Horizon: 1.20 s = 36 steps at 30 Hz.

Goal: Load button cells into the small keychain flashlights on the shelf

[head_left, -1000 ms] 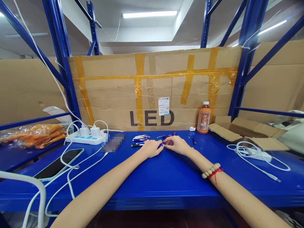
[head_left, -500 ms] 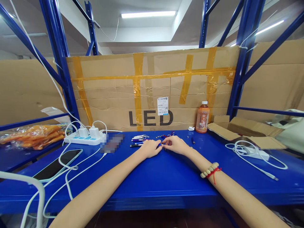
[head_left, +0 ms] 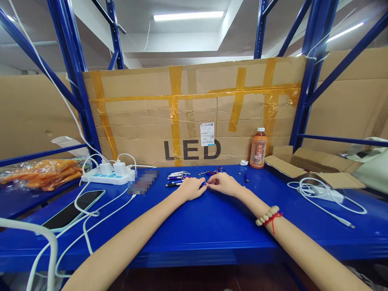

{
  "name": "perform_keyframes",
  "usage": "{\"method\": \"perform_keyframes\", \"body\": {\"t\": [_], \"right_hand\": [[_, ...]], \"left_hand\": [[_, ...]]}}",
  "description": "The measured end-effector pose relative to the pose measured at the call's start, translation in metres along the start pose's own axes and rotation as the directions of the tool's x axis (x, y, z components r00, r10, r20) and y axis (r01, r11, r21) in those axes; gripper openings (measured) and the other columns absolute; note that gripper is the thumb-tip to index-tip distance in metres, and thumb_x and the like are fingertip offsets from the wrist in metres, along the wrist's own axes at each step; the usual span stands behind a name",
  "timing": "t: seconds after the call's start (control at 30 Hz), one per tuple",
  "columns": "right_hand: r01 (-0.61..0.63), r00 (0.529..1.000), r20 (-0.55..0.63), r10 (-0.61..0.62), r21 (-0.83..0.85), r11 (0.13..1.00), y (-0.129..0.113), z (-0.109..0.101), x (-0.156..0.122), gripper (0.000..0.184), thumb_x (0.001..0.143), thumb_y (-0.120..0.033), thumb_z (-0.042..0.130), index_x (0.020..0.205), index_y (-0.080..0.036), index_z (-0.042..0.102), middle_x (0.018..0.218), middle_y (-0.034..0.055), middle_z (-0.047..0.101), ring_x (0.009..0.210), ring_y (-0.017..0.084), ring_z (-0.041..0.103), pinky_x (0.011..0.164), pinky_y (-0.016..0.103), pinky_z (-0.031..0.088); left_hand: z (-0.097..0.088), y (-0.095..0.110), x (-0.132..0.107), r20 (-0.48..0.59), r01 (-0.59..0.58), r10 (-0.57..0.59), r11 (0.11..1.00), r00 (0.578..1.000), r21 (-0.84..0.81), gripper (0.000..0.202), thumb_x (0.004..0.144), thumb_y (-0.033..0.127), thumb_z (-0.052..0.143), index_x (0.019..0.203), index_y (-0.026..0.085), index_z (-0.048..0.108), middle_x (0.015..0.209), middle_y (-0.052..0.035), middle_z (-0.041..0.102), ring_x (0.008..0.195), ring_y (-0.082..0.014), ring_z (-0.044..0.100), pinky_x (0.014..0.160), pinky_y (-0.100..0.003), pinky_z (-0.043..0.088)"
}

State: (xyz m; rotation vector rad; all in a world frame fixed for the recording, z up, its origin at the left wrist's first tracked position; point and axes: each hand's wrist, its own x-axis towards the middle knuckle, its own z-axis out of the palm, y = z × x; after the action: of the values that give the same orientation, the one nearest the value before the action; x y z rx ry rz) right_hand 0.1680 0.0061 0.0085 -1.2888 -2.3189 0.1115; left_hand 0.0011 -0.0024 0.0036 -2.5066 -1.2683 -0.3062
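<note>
My left hand (head_left: 190,188) and my right hand (head_left: 223,184) meet far out on the blue shelf top (head_left: 200,226). Both are curled, pinching a small blue pen-like item (head_left: 204,184) between their fingertips. Several small silver and blue pen-like pieces (head_left: 176,178) lie just left of my left hand. A few tiny parts (head_left: 212,173) are scattered behind my hands. My right wrist wears a bead bracelet with a red string (head_left: 269,216).
A taped cardboard sheet marked LED (head_left: 194,117) walls the back. An orange drink bottle (head_left: 258,148) and an open carton (head_left: 315,167) stand right, with a white cable (head_left: 325,198). A power strip (head_left: 106,176), phone (head_left: 74,210) and cables lie left.
My hands have stayed together on the small blue item, with only slight finger movement. The view has drifted a little.
</note>
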Motion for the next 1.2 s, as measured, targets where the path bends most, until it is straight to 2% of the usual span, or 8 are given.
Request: {"method": "perform_keyframes", "body": {"t": [1.2], "right_hand": [[0.018, 0.999, 0.043, -0.018, -0.001, 1.000, -0.0025, -0.0024, -0.0006, 0.021, 0.073, -0.034, 0.049, 0.074, -0.022, 0.067, 0.070, 0.0012, 0.065, 0.065, 0.013, 0.056, 0.052, 0.020, 0.036]], "left_hand": [[0.0022, -0.0017, 0.0009, 0.004, -0.009, 0.009, 1.000, 1.000, 0.018, 0.028, 0.085, 0.035, 0.028, 0.088, 0.020, 0.052, 0.078, -0.0052, 0.064, 0.074, -0.0220, 0.061, 0.062, -0.030, 0.044]]}}
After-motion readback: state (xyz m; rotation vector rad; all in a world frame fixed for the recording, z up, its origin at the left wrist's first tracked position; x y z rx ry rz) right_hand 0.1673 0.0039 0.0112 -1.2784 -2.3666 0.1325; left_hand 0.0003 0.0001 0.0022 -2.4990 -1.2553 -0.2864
